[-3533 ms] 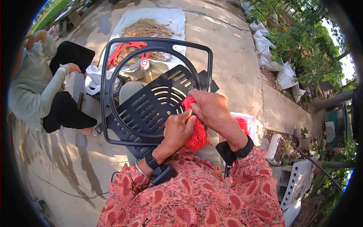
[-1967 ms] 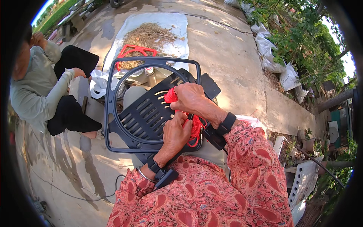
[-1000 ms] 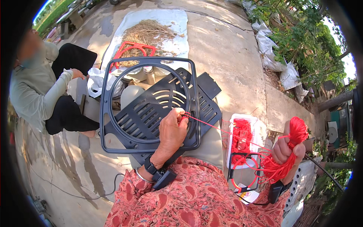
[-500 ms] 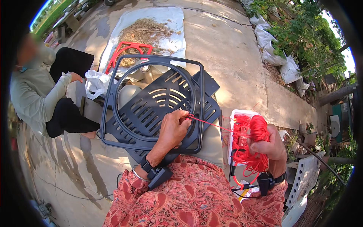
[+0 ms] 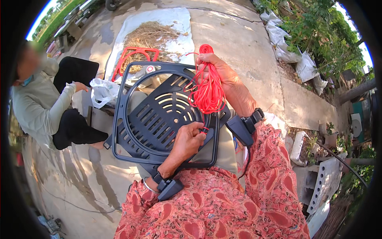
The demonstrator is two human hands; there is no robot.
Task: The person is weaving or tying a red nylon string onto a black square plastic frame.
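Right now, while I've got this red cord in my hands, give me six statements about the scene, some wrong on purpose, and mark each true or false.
1. The right hand holds a bundle of red cord. True.
2. The dark frame has a square inner opening. False: it is round.
3. The left hand is at the dark frame's right side. True.
4. The red frame overlaps the dry stalks in this view. True.
5. The dry stalks lie on a black sheet. False: the sheet is white.
6. Another person is on the right. False: that person is on the left.
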